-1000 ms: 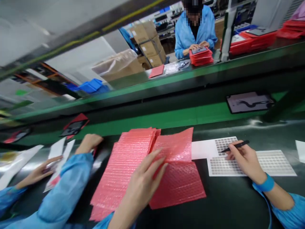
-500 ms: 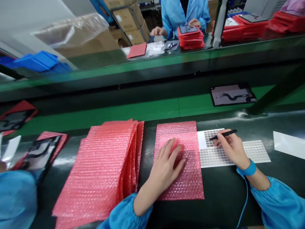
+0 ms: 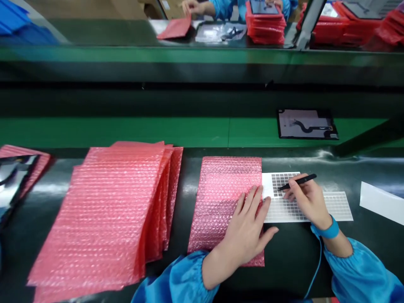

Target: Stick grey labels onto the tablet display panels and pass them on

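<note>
A pink bubble-wrap pouch (image 3: 217, 198) lies flat in front of me, and my left hand (image 3: 248, 225) rests on its right part with fingers spread. Black tweezers (image 3: 303, 180) are held in my right hand (image 3: 307, 200), their tip over the small dark squares of a white label sheet (image 3: 284, 210). The sheet lies against the pouch's right edge; part of it is covered by my right hand. Left of the pouch is a large pile of pink bubble-wrap pouches (image 3: 104, 210).
A flat panel with a black cable (image 3: 307, 124) lies on the green strip (image 3: 189, 132) behind. A white paper (image 3: 381, 202) is at the right, below a dark post (image 3: 369, 136). Across the raised ledge, another person's hand (image 3: 191, 7) touches a red pouch (image 3: 176, 28).
My left hand has slid right across the pouch toward the label sheet. The view has shifted and levelled. Across the ledge, the other person's hand has reached the red pouch.
</note>
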The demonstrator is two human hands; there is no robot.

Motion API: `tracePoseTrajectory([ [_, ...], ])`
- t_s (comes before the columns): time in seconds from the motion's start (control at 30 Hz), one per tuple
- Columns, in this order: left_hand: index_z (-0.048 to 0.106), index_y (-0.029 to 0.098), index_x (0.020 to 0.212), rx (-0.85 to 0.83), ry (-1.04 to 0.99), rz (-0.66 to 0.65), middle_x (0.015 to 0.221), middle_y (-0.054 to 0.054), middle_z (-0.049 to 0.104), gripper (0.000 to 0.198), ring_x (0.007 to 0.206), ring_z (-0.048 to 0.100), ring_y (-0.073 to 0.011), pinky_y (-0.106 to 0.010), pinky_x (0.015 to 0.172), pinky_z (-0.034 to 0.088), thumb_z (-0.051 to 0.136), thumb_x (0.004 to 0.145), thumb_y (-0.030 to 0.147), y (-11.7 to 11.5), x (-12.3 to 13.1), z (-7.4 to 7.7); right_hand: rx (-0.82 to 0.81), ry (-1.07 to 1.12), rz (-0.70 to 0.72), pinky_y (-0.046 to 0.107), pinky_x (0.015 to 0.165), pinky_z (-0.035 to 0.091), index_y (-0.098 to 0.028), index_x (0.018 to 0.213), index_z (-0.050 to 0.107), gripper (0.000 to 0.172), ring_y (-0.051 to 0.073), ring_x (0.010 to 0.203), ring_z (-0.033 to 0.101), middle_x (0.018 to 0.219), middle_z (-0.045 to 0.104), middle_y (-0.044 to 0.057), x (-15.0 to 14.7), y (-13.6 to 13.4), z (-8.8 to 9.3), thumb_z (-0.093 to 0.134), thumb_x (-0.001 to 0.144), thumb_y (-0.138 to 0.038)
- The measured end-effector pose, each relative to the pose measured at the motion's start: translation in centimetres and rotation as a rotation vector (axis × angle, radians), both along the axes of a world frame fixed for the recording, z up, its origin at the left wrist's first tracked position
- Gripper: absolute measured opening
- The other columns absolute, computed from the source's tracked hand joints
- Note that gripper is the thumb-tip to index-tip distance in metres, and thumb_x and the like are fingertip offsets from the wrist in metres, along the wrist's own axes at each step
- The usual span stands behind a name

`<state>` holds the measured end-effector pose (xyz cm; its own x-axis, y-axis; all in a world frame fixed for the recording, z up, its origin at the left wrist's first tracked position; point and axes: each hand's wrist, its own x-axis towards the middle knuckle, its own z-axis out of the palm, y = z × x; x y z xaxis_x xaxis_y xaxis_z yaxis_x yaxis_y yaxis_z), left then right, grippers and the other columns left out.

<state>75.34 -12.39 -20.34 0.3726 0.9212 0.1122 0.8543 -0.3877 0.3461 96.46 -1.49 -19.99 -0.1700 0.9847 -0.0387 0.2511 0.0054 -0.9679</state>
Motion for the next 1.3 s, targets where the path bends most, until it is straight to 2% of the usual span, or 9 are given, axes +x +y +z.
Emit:
tracePoseTrajectory([
  [0.23,0.039,0.018,0.166,0.010,-0.008,0.034,0.179,-0.021,0.023,0.073,0.166,0.024,-0.0426,-0.062,0.127,0.034,0.054,0.106,0.057,-0.44,0.64,-0.59,-0.010,-0.064,0.035,0.030,0.057,0.066,-0.023,0.099,0.066,0.032,0.021,0.059,0.078,0.068,0.077,0.003,0.85,-0.87,-0.07,0.069,0.103,-0.054],
  [0.77,0.044,0.020,0.162,-0.056,-0.078,0.074,0.179,-0.019,0.028,0.070,0.165,0.027,-0.0401,-0.062,0.128,0.033,0.061,0.103,0.054,-0.28,0.82,-0.29,0.001,-0.121,0.070,0.032,0.060,0.067,-0.024,0.097,0.067,0.027,0.020,0.061,0.077,0.073,0.077,0.004,0.70,-0.81,0.88,0.068,0.105,-0.049],
  [0.93,0.045,0.017,0.161,-0.041,-0.065,0.068,0.177,-0.022,0.029,0.071,0.164,0.029,-0.0426,-0.064,0.125,0.036,0.063,0.102,0.052,-0.18,0.83,-0.30,-0.047,-0.069,0.057,0.032,0.059,0.067,-0.023,0.098,0.066,0.030,0.020,0.059,0.077,0.071,0.077,0.004,0.77,-0.62,0.56,0.070,0.103,-0.053],
  [1.3,0.048,0.019,0.158,-0.051,-0.070,0.079,0.175,-0.023,0.033,0.071,0.162,0.032,-0.0437,-0.065,0.125,0.037,0.068,0.098,0.052,0.15,1.07,-0.40,-0.091,-0.022,0.048,0.033,0.058,0.068,-0.023,0.097,0.066,0.040,0.021,0.060,0.077,0.069,0.076,0.004,0.75,-0.14,0.06,0.073,0.098,-0.062],
])
